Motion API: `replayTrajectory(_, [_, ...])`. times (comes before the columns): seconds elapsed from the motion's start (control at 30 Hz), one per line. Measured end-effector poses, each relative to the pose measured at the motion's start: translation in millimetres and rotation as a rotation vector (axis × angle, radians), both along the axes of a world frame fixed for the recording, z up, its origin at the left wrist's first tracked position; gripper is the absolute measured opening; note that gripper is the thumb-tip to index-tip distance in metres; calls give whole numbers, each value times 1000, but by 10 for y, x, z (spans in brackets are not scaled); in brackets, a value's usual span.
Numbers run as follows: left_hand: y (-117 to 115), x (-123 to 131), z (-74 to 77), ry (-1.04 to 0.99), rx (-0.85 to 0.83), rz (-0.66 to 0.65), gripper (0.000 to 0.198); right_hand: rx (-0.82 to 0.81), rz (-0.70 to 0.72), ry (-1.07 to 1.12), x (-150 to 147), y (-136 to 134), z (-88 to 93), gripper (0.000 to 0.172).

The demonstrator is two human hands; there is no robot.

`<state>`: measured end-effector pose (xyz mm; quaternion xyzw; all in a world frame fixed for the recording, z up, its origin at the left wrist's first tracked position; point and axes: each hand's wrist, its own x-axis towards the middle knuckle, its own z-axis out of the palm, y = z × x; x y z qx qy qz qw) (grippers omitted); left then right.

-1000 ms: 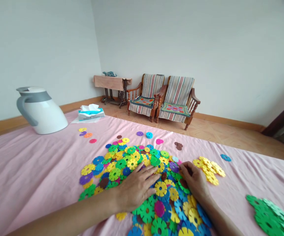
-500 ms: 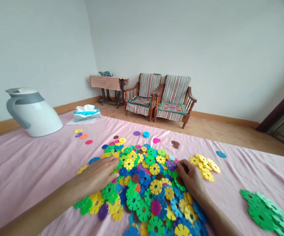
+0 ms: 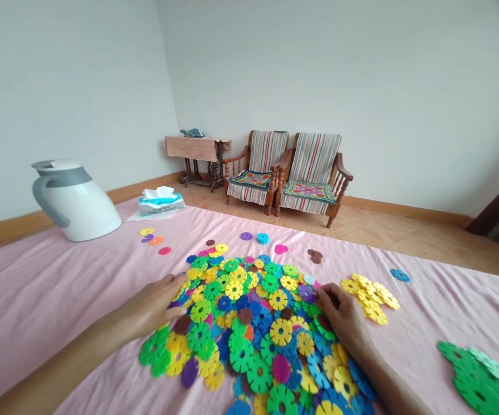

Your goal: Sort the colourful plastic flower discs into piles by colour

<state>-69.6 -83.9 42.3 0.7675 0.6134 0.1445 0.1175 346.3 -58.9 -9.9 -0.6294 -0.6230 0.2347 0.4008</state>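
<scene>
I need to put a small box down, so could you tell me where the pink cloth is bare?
Bare cloth lies between the white jug and the mixed disc pile, and between the yellow pile and the green pile. The middle is crowded: left hand and right hand rest on the mixed discs.

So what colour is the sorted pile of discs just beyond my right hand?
Yellow pile, past the right hand; head view.
</scene>
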Motion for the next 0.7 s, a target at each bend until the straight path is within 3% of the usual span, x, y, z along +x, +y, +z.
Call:
replayTrajectory(0.17, [103,556,112,-76,-4,-69,50,-19,10,22,-10,-7,-5,38])
replayTrajectory(0.37, [107,1056,75,-312,-114,-165,59,-15,10,49,-11,-4,-15,38])
replayTrajectory(0.47, [79,1145,65,-359,-42,-206,53,-13,15,62,-12,-9,-12,37])
replayTrajectory(0.6, [51,1152,102,-264,111,-229,21,-18,10,60,-12,-5,-15,37])
replayTrajectory(0.7, [55,1162,96,-173,159,-318,19,-19,9,52,-9,6,-32,37])
